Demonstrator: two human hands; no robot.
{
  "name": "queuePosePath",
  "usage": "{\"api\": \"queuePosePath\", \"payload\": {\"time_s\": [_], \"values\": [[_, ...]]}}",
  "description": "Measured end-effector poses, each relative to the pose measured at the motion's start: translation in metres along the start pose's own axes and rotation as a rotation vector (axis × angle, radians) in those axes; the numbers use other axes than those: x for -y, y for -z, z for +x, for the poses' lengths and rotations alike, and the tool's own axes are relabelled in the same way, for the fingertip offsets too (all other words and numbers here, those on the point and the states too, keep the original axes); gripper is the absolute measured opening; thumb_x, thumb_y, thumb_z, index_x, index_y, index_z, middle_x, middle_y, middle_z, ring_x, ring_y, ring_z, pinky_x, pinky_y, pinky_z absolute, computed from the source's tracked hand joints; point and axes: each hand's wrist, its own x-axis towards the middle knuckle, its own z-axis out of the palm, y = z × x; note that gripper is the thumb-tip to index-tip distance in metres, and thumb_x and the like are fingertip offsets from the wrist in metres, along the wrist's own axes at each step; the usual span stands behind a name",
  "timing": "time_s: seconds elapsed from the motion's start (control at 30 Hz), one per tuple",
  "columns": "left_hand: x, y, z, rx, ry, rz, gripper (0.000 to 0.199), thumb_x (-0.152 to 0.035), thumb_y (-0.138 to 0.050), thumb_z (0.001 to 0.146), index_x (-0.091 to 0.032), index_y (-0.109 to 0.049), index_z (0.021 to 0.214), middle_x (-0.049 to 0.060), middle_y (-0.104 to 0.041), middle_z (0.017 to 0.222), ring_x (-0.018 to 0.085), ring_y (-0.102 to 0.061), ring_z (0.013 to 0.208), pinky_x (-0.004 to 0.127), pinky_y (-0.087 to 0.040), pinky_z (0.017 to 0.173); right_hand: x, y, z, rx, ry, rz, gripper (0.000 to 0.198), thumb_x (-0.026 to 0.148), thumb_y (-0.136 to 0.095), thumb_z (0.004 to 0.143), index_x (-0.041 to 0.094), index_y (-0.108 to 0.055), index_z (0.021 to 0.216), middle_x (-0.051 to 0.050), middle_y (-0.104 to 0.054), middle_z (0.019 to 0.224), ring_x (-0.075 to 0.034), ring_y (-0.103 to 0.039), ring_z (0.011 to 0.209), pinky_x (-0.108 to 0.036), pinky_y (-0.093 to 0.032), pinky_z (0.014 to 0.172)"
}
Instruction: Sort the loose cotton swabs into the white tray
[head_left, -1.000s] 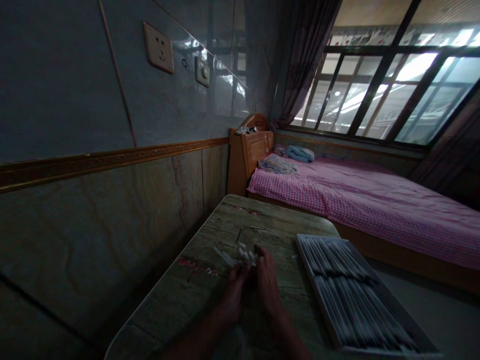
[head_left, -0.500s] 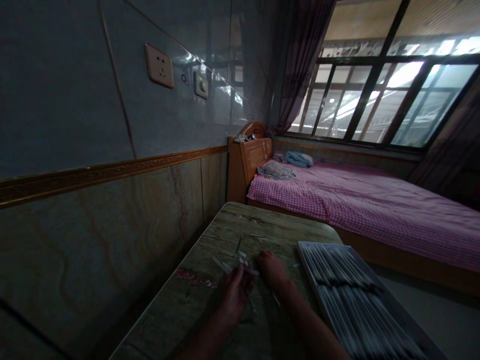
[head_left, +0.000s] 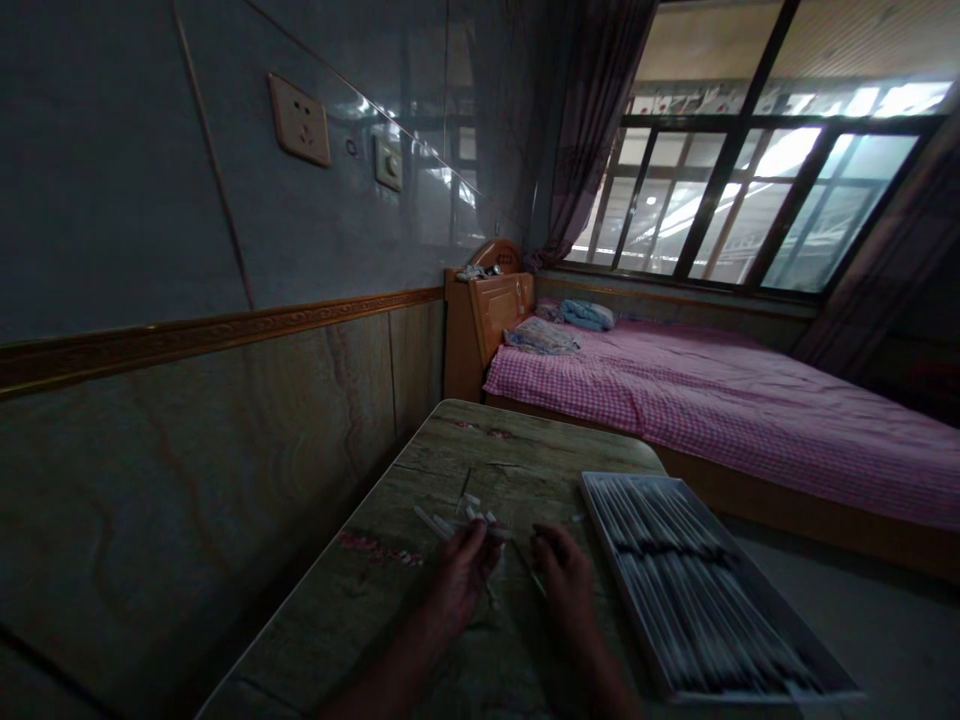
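Observation:
My left hand [head_left: 463, 568] is closed, its thumb and fingers pinching a small clear plastic tube [head_left: 498, 533] above the table. To its right, my right hand [head_left: 564, 568] has curled fingers; a small dark bit shows at the fingertips, too blurred to name. A thin rod [head_left: 531, 573] shows beside the right fingers, and I cannot tell whether it is held. Just beyond the left hand lie several clear narrow tubes [head_left: 433, 522] and small white pieces [head_left: 472, 506]. A thin dark stick [head_left: 469, 482] lies behind them.
A shallow white-edged tray [head_left: 628, 618] of many slim sticks with dark bands sits at the table's right. The marbled table [head_left: 360, 620] stands close to the tiled wall [head_left: 330, 400]. Beyond it is a bed [head_left: 675, 390] with a pink checked cover, under a window.
My right hand has drawn back a little toward me, its fingers now curled in view. The left hand keeps its pinch on the tube. The whole view has shifted slightly.

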Motion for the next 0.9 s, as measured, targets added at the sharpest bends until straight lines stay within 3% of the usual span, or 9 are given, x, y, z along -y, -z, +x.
{"api": "queuePosePath", "payload": {"time_s": [0.1, 0.2, 0.33, 0.57, 0.9], "values": [[0.003, 0.002, 0.000, 0.024, -0.002, 0.029, 0.001, -0.011, -0.068, 0.079, -0.012, -0.067, 0.079, 0.005, -0.074, 0.079, 0.014, -0.071, 0.070, 0.021, -0.058, 0.064, 0.003, -0.002, -0.011, -0.074, -0.143, 0.148, 0.032, 0.044, -0.064, 0.075, 0.017, -0.069, 0.090, -0.006, -0.071, 0.082, -0.020, -0.064, 0.073, -0.030, -0.051, 0.064], [0.005, 0.004, 0.001, 0.059, -0.007, 0.052, 0.004, -0.014, -0.071, 0.077, -0.013, -0.067, 0.079, 0.005, -0.074, 0.081, 0.014, -0.072, 0.073, 0.021, -0.058, 0.067, 0.009, -0.006, -0.014, -0.095, -0.188, 0.215, 0.029, 0.042, -0.069, 0.069, 0.017, -0.070, 0.084, -0.006, -0.072, 0.081, -0.020, -0.065, 0.073, -0.030, -0.052, 0.067], [0.006, 0.004, 0.000, 0.077, -0.012, 0.095, 0.012, -0.018, -0.076, 0.073, -0.014, -0.066, 0.079, 0.004, -0.074, 0.081, 0.014, -0.071, 0.074, 0.021, -0.057, 0.068, 0.014, -0.010, -0.016, -0.094, -0.184, 0.222, 0.024, 0.037, -0.070, 0.066, 0.018, -0.072, 0.081, -0.005, -0.073, 0.081, -0.021, -0.066, 0.079, -0.032, -0.052, 0.074], [0.006, 0.004, -0.001, 0.096, -0.022, 0.120, 0.022, -0.022, -0.081, 0.066, -0.014, -0.065, 0.080, 0.005, -0.074, 0.084, 0.015, -0.071, 0.076, 0.023, -0.057, 0.069, 0.016, -0.012, -0.017, -0.044, -0.155, 0.182, 0.023, 0.036, -0.069, 0.067, 0.018, -0.073, 0.080, -0.006, -0.074, 0.080, -0.022, -0.066, 0.077, -0.032, -0.052, 0.072], [0.011, 0.004, -0.001, 0.067, -0.066, 0.171, 0.032, -0.027, -0.086, 0.058, -0.015, -0.064, 0.078, 0.004, -0.072, 0.079, 0.016, -0.070, 0.071, 0.024, -0.056, 0.065, 0.018, -0.010, -0.021, -0.099, -0.117, 0.045, 0.023, 0.038, -0.065, 0.069, 0.020, -0.073, 0.079, -0.006, -0.075, 0.079, -0.024, -0.068, 0.077, -0.033, -0.054, 0.071]]}}
